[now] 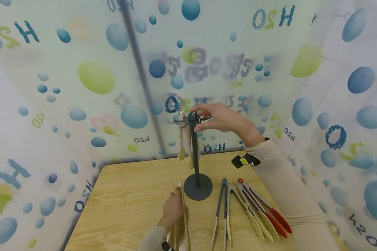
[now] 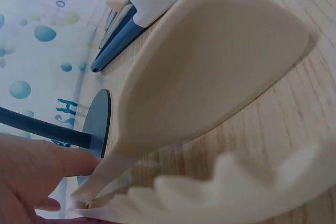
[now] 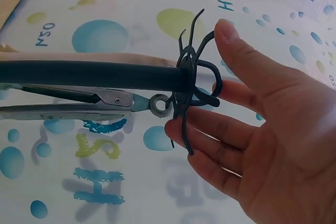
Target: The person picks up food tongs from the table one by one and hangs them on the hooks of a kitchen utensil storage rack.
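Note:
My left hand (image 1: 173,205) grips beige tongs (image 1: 184,223) low over the table, close to their joined end. In the left wrist view these tongs (image 2: 210,66) show one broad flat blade and one toothed arm, spread apart. Up at the top of a dark stand (image 1: 195,153), my right hand (image 1: 223,118) has thumb and fingers curled about the hooks (image 3: 186,87). Metal tongs with a grey ring (image 3: 159,105) hang from a hook there. Beige long-handled utensils (image 1: 182,153) also hang from the stand, partly behind its pole.
Right of the round base (image 1: 198,187), several tongs lie side by side on the wooden table (image 1: 128,195): blue tongs (image 1: 224,195), beige-tipped tongs (image 1: 254,219) and red tongs (image 1: 276,219). Patterned curtains (image 1: 100,76) enclose the table at the back and sides.

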The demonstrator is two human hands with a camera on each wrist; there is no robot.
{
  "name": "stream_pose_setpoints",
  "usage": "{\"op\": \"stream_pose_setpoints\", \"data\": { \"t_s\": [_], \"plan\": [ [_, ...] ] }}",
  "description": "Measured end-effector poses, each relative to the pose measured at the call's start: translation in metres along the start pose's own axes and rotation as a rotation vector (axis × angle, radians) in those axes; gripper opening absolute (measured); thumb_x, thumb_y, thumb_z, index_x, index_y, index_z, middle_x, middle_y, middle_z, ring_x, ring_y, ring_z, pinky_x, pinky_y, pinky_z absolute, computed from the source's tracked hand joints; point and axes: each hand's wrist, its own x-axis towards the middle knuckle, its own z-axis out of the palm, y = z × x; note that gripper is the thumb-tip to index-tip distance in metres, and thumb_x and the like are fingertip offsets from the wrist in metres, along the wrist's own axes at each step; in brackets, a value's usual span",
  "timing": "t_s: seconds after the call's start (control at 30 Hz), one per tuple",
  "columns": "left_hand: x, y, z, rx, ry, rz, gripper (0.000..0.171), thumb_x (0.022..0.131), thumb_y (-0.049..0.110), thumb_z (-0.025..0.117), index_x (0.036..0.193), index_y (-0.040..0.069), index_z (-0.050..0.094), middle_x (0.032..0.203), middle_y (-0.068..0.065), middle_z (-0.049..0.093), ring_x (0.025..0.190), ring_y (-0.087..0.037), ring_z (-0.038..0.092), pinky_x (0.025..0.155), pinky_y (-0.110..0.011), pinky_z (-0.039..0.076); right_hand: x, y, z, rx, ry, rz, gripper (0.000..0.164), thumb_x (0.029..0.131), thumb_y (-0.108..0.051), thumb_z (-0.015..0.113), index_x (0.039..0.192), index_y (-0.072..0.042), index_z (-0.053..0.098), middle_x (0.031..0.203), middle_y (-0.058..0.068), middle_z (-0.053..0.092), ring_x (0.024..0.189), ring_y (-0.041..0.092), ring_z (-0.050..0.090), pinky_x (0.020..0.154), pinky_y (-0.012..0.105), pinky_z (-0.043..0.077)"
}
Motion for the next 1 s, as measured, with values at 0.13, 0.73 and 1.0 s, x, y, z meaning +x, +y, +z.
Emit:
{"op": "stream_pose_setpoints", "data": {
  "t_s": [0.13, 0.73, 1.0],
  "plan": [
    [-0.001, 0.000, 0.001, 0.011, 0.033, 0.011, 0.082, 0.070, 0.014, 0.086, 0.141, 0.002, 0.046, 0.113, -0.027, 0.061, 0.054, -0.018, 0.050, 0.044, -0.033, 0.040, 0.000, -0.003, 0.002, -0.025, 0.017, 0.011, 0.074, 0.086, -0.052, 0.071, 0.150, -0.031, 0.040, 0.146, 0.007, 0.055, 0.129, 0.029, 0.057, 0.103, 0.049, 0.048],
    [0.010, 0.013, -0.042, -0.035, 0.203, 0.108, 0.076, 0.078, 0.018, 0.082, 0.144, 0.005, 0.045, 0.116, -0.021, 0.060, 0.054, -0.013, 0.045, 0.044, -0.026, 0.035, 0.001, 0.000, 0.011, -0.008, 0.086, 0.011, 0.074, 0.085, -0.055, 0.071, 0.148, -0.031, 0.042, 0.146, 0.006, 0.055, 0.126, 0.030, 0.058, 0.101, 0.050, 0.049],
    [0.022, 0.027, -0.088, -0.048, 0.393, 0.184, 0.079, 0.078, 0.019, 0.081, 0.146, 0.006, 0.044, 0.108, -0.018, 0.061, 0.061, -0.020, 0.056, 0.044, -0.029, 0.040, -0.001, -0.002, 0.017, 0.009, 0.129, 0.007, 0.072, 0.085, -0.054, 0.072, 0.146, -0.029, 0.044, 0.143, 0.008, 0.057, 0.127, 0.030, 0.058, 0.101, 0.051, 0.049]
  ]
}}
